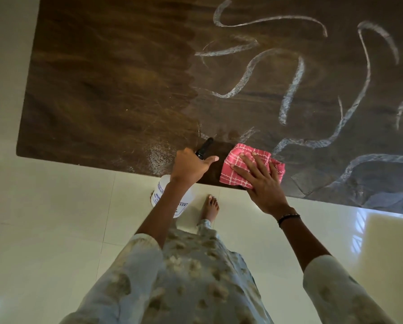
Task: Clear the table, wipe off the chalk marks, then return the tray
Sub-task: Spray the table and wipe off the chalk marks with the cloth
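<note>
Lying near the table's (97, 94) near edge, under the right hand (261, 183): one pink checked cloth (254, 164), folded. Pressing it with fingers spread flat. Gripping one white spray bottle (172, 195) with the left hand (191, 167), fingers curled round the black head, just beyond the edge. Showing several white chalk marks (291, 90) at right; dark bare wood at left.

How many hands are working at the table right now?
2. The left hand grips a spray bottle at the table's near edge; the right hand presses flat on the pink checked cloth beside it.
</note>
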Demonstrator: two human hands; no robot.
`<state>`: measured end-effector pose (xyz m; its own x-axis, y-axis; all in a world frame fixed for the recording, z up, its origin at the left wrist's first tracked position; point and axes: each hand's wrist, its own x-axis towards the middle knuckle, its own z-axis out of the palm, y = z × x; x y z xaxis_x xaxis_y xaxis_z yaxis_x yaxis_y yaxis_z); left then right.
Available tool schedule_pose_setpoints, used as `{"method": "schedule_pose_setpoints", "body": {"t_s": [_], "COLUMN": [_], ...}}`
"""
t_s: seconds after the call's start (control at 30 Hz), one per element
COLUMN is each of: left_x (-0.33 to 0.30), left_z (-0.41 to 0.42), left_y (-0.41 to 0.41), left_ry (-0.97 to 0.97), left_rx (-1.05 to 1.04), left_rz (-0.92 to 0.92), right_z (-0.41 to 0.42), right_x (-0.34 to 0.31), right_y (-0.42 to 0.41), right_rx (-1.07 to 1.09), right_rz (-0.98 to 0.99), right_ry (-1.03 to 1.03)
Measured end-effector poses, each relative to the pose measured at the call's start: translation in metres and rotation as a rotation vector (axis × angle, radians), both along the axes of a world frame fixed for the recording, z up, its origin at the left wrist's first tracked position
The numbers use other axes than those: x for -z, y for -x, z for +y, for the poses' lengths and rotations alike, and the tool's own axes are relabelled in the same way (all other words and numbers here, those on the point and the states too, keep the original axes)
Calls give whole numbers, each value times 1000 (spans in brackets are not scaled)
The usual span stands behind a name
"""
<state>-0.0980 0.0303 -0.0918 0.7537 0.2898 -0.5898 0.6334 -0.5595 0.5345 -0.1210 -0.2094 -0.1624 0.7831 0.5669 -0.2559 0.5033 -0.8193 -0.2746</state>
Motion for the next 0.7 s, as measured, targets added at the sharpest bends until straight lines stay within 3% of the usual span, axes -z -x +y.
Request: {"method": "schedule_pose_setpoints", "body": {"t_s": [0.47,0.6,0.7], "left_x": [4,-4,-11], "left_z": [47,64,75], "left_y": [-15,-22,-29], "left_ry": [78,138,137], "left_rx": [-23,-32,-51], "left_rz": [11,-16,-72], "right_z": [8,54,109], "right_x": [-4,-2,-3], "right_y": [-29,-62,-83], "right_rx": [-15,59,-7], "right_rz": [31,4,-20], "right_ry": [-17,-26,-42]}}
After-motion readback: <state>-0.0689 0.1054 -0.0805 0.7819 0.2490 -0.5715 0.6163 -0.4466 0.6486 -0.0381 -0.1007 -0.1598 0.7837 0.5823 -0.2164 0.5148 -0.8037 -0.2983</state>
